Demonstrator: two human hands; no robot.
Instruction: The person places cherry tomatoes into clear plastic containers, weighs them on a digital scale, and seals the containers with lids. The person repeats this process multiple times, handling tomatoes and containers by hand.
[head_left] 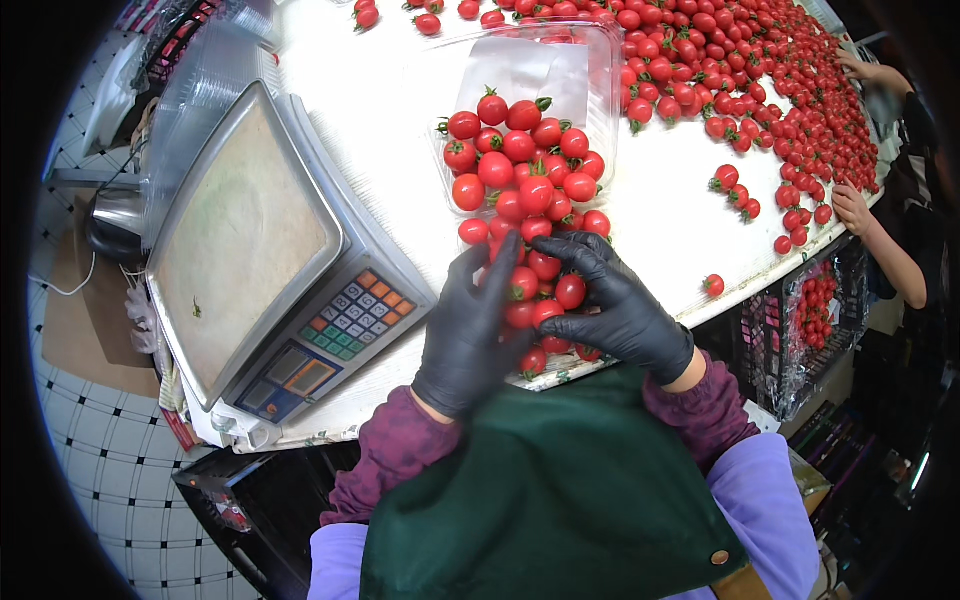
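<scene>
Dark green cloth apron (550, 490) lies nearest, below the fingers of both hands, with dark purple patterned sleeve covers (395, 455) at either side of it. Left hand (465, 340), in a black glove, has its fingers spread and pointing away from the body, at the left edge of a heap of small round red tomatoes with green stems (537, 195). Right hand (630, 310), gloved the same, curves over the right edge, its fingers bent and parted from the thumb; whether either hand presses a fruit, I cannot tell. The heap lies between the fingers and beyond them, in a clear plastic box (608, 70). Left of the fingers is a grey weighing scale with a metal plate (250, 230). To their right, well apart, a co-worker's bare hand (852, 210) is beside many loose red tomatoes (700, 50) on a white table (665, 205).
</scene>
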